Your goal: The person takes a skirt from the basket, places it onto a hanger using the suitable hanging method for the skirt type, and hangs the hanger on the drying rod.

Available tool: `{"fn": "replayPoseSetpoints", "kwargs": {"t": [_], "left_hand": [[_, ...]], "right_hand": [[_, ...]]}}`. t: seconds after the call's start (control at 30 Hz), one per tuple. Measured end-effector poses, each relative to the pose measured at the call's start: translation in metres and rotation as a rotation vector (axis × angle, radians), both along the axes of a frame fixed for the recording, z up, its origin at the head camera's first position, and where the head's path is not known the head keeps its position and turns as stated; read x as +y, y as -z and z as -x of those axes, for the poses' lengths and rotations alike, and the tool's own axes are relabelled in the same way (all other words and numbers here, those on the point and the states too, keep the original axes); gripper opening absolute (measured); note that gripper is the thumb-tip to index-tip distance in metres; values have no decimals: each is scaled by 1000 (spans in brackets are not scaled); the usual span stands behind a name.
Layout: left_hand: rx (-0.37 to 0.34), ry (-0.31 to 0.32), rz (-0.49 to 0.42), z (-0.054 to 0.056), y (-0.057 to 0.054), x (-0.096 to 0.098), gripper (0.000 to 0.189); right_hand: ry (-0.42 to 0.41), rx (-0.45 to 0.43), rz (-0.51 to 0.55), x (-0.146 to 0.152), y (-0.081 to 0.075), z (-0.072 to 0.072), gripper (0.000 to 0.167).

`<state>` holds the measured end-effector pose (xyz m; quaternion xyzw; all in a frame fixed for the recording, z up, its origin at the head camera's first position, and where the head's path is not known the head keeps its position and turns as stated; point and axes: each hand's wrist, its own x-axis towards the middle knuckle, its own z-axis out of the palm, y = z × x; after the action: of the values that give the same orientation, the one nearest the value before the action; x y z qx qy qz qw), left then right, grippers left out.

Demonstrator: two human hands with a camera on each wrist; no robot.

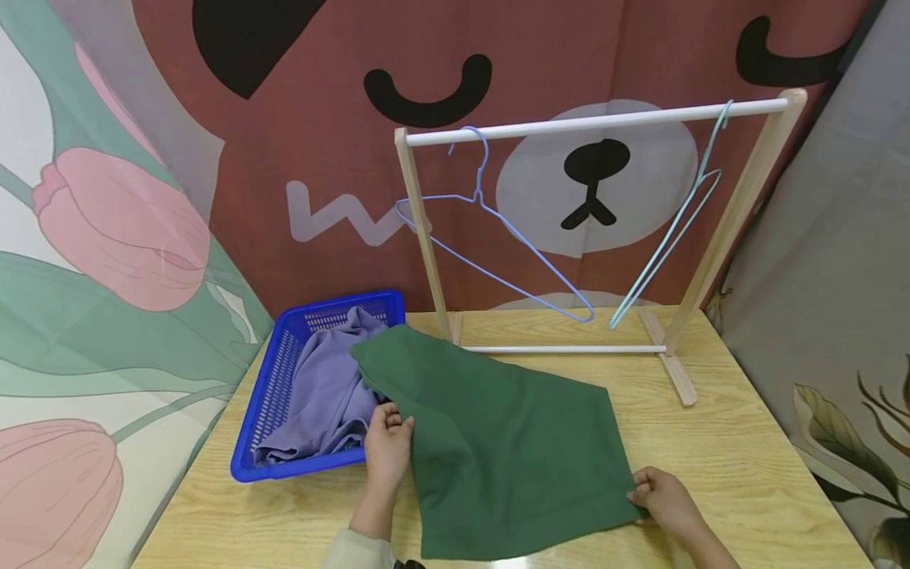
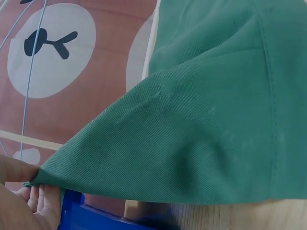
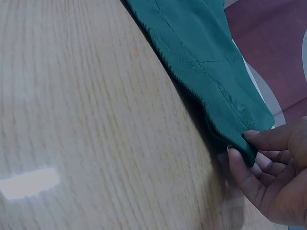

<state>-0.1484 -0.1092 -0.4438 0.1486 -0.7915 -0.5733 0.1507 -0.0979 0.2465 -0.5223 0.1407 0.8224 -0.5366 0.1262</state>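
Both the left grip (image 1: 389,449) and the right grip (image 1: 666,499) pinch the green cloth (image 1: 512,450), which spreads between them. It should be light, soft and hardly slippery, so better to hold it by its corners.

A person's bare left hand (image 1: 388,452) and bare right hand (image 1: 666,500), with one pale beige cloth sleeve (image 1: 358,550).
The plain sleeve starts just behind the left wrist; beside it, at the lower edge of the head view, is a small, black, rounded object (image 1: 408,564), mostly cut off. The right wrist and visible forearm are uncovered, and short fingernails show on the right hand.
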Motion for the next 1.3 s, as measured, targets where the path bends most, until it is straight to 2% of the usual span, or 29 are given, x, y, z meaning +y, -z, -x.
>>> {"fn": "replayPoseSetpoints", "kwargs": {"t": [0.27, 0.5, 0.8, 0.97, 1.1, 1.3], "left_hand": [[0, 22, -23, -6, 6, 4, 24], [-10, 46, 11, -9, 11, 7, 20], [-13, 121, -8, -14, 13, 12, 19], [-31, 143, -22, -16, 14, 14, 18], [-40, 148, -38, -19, 14, 15, 16], [-25, 163, -56, -23, 19, 16, 15]], "right_hand": [[1, -3, -3, 8, 0, 5, 14], [-2, 31, 0, 17, -2, 11, 19], [45, 38, 25, 24, -1, 18, 23], [38, 35, 14, 29, -1, 24, 26], [28, 54, 2, 33, -3, 28, 27], [4, 133, -9, 41, -2, 35, 26]]}}
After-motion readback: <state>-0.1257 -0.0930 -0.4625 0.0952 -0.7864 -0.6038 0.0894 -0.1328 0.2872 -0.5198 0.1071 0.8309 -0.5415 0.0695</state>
